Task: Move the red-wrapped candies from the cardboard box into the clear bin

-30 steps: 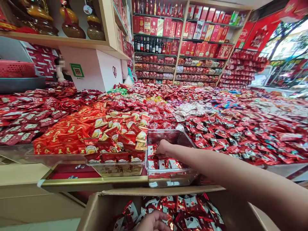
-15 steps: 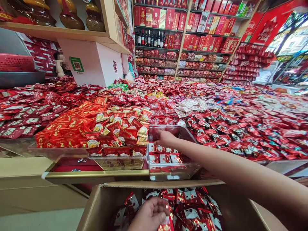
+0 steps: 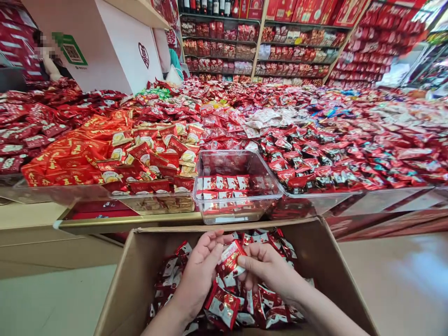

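Observation:
Over the open cardboard box, my right hand pinches a red and white candy packet between thumb and fingers. My left hand is at the packet's left side, fingers curved and apart; its thumb lies near the packet's edge. Loose red and white packets lie in the box below both hands. Just behind the box stands a clear plastic bin, with rows of the same packets at its front and bare space at its back.
Durian packets and orange-red packets fill bins to the left. Dark red packets lie to the right. Stocked shelves stand behind. Part of a person shows at the far left.
My right hand has come back from the clear bin to the box and now grips the packet near my left hand. The view has tilted down, showing more of the box.

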The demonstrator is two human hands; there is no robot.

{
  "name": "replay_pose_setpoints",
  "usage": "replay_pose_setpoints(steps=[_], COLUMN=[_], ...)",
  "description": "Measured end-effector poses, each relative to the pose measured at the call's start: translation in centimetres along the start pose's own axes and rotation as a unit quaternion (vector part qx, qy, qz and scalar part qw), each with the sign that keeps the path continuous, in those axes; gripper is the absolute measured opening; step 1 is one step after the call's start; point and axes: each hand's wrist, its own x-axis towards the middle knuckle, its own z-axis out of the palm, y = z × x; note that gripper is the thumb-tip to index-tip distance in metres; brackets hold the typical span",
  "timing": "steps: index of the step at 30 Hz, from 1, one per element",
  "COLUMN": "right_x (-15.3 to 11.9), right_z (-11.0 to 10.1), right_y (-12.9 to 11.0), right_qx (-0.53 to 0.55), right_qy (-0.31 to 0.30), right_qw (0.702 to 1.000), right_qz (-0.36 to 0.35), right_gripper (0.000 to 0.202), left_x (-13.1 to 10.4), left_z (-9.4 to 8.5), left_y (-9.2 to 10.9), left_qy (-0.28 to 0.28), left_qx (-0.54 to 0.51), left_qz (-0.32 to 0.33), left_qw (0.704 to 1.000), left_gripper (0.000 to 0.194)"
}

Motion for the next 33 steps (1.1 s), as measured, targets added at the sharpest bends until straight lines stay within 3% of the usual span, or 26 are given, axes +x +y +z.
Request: replay_pose_setpoints(steps=[4,7,9,11,13,15,19,22,25,28,30,33], right_x=[0.4,0.0,-0.4,-0.8,-1.3,-1.7,-1.6,-0.8,-0.5,-1.5,-2.6,-3.4], right_z=[-0.4,-0.6,-0.9,-1.1,-1.2,-1.2,-0.8,-0.3,0.2,0.3,0.2,-0.1], right_y=[0.2,0.4,0.5,0.5,0.4,0.1,-0.2,0.2,0.6,-0.5,-2.7,-8.1], right_qx=[0.041,-0.08,-0.232,-0.358,-0.411,-0.402,-0.228,-0.112,-0.098,-0.16,-0.215,-0.242], right_qy=[0.018,0.055,0.1,0.12,0.104,0.075,0.088,0.098,0.09,0.086,0.088,0.117], right_qw=[0.999,0.991,0.942,0.862,0.818,0.834,0.94,0.979,0.983,0.973,0.961,0.942], right_qz=[-0.016,-0.093,-0.221,-0.34,-0.388,-0.372,-0.237,-0.136,-0.128,-0.141,-0.148,-0.2], right_gripper=[0.033,0.029,0.023,0.019,0.028,0.031,0.014,0.015,0.017,0.016,0.014,0.011], left_x=[0.2,0.5,0.4,0.3,0.1,0.1,0.6,0.7,0.5,-0.1,-0.4,-0.2], left_z=[-0.2,-0.3,-0.1,0.2,0.3,0.2,-0.3,-0.4,-0.4,-0.4,-0.6,-1.1], left_y=[-0.3,-0.4,-0.3,0.1,0.3,0.3,-0.2,-0.6,-0.6,-0.2,0.2,0.4], left_qy=[-0.023,0.002,0.021,0.017,-0.008,-0.029,-0.043,-0.068,-0.08,-0.098,-0.101,-0.091], left_qx=[0.016,0.049,0.029,-0.01,-0.05,-0.071,-0.011,0.042,0.045,-0.014,-0.06,-0.048], left_qz=[-0.072,-0.036,-0.028,-0.061,-0.101,-0.102,-0.054,-0.031,-0.01,-0.016,-0.019,-0.011], left_qw=[0.997,0.998,0.999,0.998,0.994,0.992,0.998,0.996,0.996,0.995,0.993,0.995], left_gripper=[0.025,0.019,0.019,0.022,0.024,0.025,0.024,0.022,0.02,0.023,0.026,0.026])
